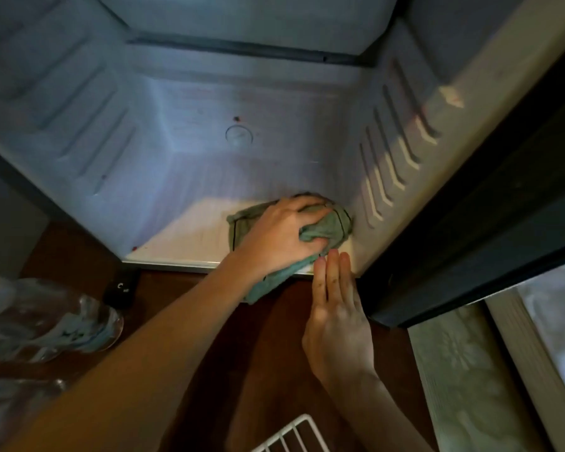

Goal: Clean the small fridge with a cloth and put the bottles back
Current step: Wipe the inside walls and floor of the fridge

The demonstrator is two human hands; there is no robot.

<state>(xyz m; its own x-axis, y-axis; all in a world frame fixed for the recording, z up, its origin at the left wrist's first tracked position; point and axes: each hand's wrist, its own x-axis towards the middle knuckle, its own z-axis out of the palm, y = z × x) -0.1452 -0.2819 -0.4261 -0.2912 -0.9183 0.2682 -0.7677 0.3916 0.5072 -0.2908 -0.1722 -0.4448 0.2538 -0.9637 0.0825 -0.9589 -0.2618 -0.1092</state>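
Fingers (307, 205) of the left hand (281, 236) are clamped on the cloth (335, 228), on the fridge floor (183, 233). The right hand (338, 311) is held flat, fingers together.

Dim light, dark wooden floor (75, 249), pale floral-patterned surface (454, 370) at right.

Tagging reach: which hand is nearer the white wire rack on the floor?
Right. Right hand sits at the small white fridge's front lip, beyond the white wire rack; left hand grips the green cloth deeper inside.
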